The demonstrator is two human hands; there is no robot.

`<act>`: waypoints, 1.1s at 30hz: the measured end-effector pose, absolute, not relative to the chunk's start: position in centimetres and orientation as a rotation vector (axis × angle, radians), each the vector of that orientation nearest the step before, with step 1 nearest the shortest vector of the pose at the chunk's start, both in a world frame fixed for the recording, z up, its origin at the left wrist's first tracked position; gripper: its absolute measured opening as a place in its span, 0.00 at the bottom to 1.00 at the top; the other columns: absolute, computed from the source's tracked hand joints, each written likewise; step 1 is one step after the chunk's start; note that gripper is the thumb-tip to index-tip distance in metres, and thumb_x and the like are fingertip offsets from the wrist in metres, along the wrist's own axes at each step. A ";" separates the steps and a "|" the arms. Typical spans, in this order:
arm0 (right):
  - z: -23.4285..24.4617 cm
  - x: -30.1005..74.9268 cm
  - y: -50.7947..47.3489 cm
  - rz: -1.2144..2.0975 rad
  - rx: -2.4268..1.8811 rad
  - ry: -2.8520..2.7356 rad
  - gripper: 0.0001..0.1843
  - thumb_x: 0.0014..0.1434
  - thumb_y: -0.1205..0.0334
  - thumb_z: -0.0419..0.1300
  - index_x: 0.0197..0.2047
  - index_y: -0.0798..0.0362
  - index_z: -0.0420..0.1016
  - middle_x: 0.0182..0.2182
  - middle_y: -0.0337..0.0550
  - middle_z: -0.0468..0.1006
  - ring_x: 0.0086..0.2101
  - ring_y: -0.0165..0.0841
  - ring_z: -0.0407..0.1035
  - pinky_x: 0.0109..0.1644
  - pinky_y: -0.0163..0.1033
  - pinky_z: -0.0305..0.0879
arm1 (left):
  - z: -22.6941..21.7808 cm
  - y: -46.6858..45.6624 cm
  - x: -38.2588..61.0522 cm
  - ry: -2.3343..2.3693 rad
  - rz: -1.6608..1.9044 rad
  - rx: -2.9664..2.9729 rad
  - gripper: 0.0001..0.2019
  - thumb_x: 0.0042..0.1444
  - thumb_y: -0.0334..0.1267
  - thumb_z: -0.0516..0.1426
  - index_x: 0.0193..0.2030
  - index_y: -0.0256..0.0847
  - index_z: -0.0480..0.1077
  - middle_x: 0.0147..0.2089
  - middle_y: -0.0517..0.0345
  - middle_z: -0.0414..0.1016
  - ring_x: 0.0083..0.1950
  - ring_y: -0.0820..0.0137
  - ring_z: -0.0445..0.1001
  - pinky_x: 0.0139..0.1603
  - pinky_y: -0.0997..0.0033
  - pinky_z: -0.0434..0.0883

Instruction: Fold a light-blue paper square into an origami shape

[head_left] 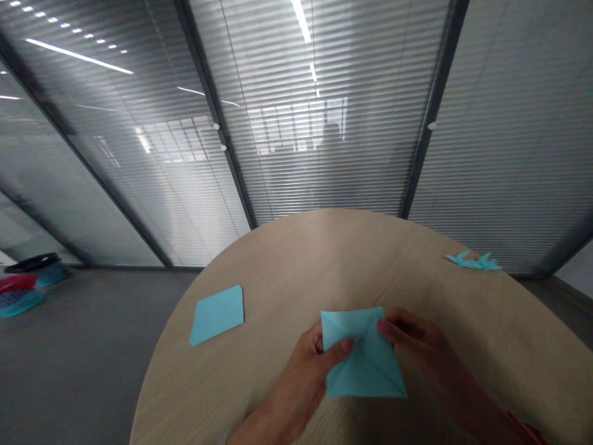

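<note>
A light-blue sheet of paper (365,368) with crease lines meeting near its middle is held above the near part of the table. My left hand (309,364) grips its left side, thumb lying on the front and the fingers mostly hidden behind. At the upper right edge, my right hand (414,337) pinches the paper between thumb and fingers. To the left, a flat piece of blue paper (217,314) lies on the table, apart from both hands. Small folded blue paper figures (473,261) sit near the table's right edge.
The round wooden table (315,253) has a curved far edge close to glass partitions with blinds (324,173). On the grey floor (106,334) at the far left stand baskets, one blue with a black top (44,269) and one red and blue (19,295).
</note>
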State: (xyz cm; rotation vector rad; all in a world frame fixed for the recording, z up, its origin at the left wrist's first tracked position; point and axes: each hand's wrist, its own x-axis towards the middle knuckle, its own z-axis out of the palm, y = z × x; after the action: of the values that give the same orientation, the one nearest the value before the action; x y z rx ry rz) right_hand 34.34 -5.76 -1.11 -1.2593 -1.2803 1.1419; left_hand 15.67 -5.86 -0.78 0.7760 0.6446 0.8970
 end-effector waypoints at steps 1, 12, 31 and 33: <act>-1.4 34.4 -5.7 1.110 -1.271 -1.292 0.16 0.51 0.50 0.62 0.22 0.52 0.69 0.19 0.35 0.67 0.24 0.31 0.65 0.28 0.33 0.64 | -0.7 -5.9 15.7 0.631 0.889 0.781 0.16 0.53 0.36 0.64 0.48 0.33 0.73 0.44 0.44 0.78 0.45 0.60 0.76 0.50 0.62 0.69; -3.4 34.9 -6.5 0.291 -1.023 -2.033 0.23 0.62 0.73 0.47 0.51 0.42 0.74 0.63 0.41 0.64 0.63 0.39 0.53 0.61 0.50 0.60 | -1.1 -5.4 15.5 0.852 1.009 0.647 0.40 0.50 0.32 0.65 0.67 0.38 0.52 0.47 0.46 0.75 0.36 0.68 0.76 0.37 0.71 0.71; -1.9 34.4 -6.5 1.116 -1.357 -1.370 0.13 0.50 0.51 0.64 0.27 0.53 0.77 0.21 0.39 0.78 0.25 0.35 0.74 0.28 0.36 0.70 | 0.1 -5.9 14.8 0.838 0.878 0.973 0.21 0.61 0.50 0.53 0.50 0.36 0.75 0.57 0.45 0.72 0.62 0.54 0.63 0.65 0.54 0.53; -2.1 34.4 -6.3 1.170 -1.332 -1.325 0.13 0.51 0.52 0.64 0.27 0.54 0.75 0.21 0.37 0.76 0.25 0.33 0.72 0.28 0.35 0.68 | 0.4 -6.1 15.0 0.711 0.897 0.891 0.25 0.63 0.53 0.48 0.48 0.33 0.76 0.51 0.42 0.76 0.59 0.54 0.68 0.62 0.53 0.57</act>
State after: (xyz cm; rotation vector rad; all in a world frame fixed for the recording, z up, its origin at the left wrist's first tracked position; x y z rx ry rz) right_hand 34.43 -6.34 -2.10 -1.3316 -1.3253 1.1700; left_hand 15.00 -6.07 0.43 0.8907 0.7111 0.8967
